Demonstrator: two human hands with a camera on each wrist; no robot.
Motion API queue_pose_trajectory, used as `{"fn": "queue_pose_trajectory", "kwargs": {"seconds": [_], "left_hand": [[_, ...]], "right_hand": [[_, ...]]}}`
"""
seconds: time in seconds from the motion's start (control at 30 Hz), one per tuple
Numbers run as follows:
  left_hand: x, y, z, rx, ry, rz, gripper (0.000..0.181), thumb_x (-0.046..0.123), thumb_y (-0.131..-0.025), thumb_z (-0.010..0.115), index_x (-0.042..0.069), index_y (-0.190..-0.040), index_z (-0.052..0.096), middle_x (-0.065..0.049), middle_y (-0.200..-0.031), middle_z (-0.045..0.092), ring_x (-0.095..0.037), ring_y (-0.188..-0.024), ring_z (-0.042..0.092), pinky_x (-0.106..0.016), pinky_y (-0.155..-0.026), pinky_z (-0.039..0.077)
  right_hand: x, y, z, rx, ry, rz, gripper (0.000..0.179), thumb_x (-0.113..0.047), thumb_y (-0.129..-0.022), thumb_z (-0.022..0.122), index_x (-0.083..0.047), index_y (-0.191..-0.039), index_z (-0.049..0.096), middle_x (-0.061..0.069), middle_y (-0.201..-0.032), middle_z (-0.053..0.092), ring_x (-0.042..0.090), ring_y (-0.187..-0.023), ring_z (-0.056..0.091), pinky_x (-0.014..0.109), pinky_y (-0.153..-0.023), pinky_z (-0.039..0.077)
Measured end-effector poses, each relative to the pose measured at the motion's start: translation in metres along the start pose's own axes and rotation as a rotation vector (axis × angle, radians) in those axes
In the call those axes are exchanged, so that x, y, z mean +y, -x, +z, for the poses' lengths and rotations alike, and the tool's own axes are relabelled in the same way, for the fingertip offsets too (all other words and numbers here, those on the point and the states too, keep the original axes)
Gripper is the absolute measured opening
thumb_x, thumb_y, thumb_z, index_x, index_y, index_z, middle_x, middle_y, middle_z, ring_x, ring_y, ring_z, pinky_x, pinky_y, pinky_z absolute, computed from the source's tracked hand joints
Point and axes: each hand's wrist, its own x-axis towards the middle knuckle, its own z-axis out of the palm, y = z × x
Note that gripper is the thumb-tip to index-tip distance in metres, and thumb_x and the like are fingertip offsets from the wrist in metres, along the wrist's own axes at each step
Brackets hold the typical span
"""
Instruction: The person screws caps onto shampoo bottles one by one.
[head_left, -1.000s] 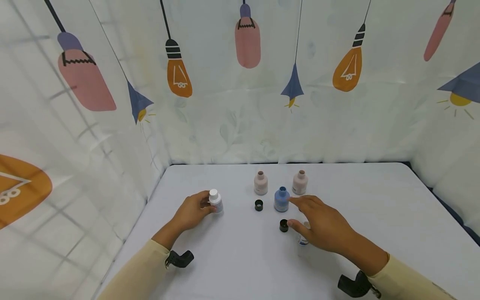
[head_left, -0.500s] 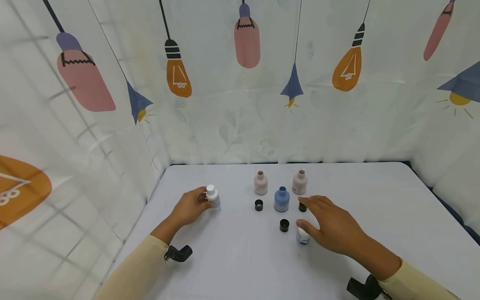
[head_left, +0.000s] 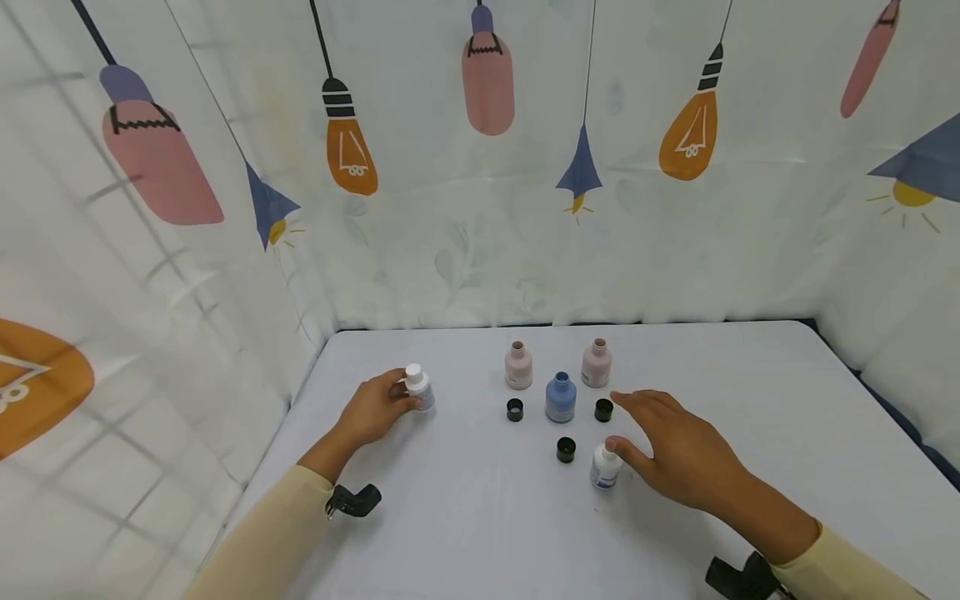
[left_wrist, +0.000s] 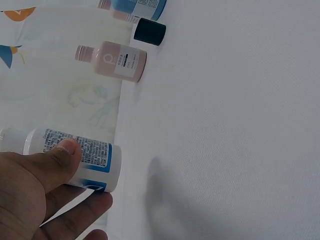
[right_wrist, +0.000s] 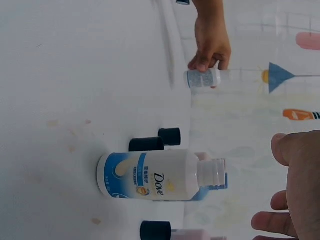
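My left hand (head_left: 372, 408) grips a small white bottle with a white cap (head_left: 420, 388) at the table's left. The left wrist view shows the thumb (left_wrist: 64, 152) pressed on its printed label; whether its base touches the table I cannot tell. On the right, my right hand (head_left: 678, 446) hovers with extended fingers and nothing in them. Just left of its thumb, an uncapped white Dove bottle (right_wrist: 150, 175) stands upright. Near the fingertips lies a black cap (head_left: 603, 410). A blue bottle (head_left: 560, 398) without a cap stands farther left.
Two uncapped pale pink bottles (head_left: 518, 365) stand behind the blue one. Two more black caps lie on the table, one left of the blue bottle and another black cap (head_left: 566, 450) in front. White curtains printed with lamps enclose the white table (head_left: 480, 533).
My right hand has drawn back to the right, uncovering the Dove bottle and a black cap. My left hand has shifted slightly left and away with its white bottle.
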Motion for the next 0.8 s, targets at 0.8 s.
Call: {"fn": "queue_pose_trajectory", "kwargs": {"seconds": [0.8], "left_hand": [[-0.015,-0.015,-0.01,0.023,0.005,-0.007,0.061,0.02,-0.095,0.076,0.0,-0.147,0.05,-0.021,-0.138,0.061,-0.036,-0.126,0.06,-0.05,-0.1,0.05]], "right_hand": [[0.013,0.006,-0.003,0.028,0.027,-0.008,0.067,-0.046,-0.094,0.073,-0.012,-0.148,0.053,0.015,-0.14,0.059,0.036,-0.13,0.053,0.058,-0.087,0.054]]}}
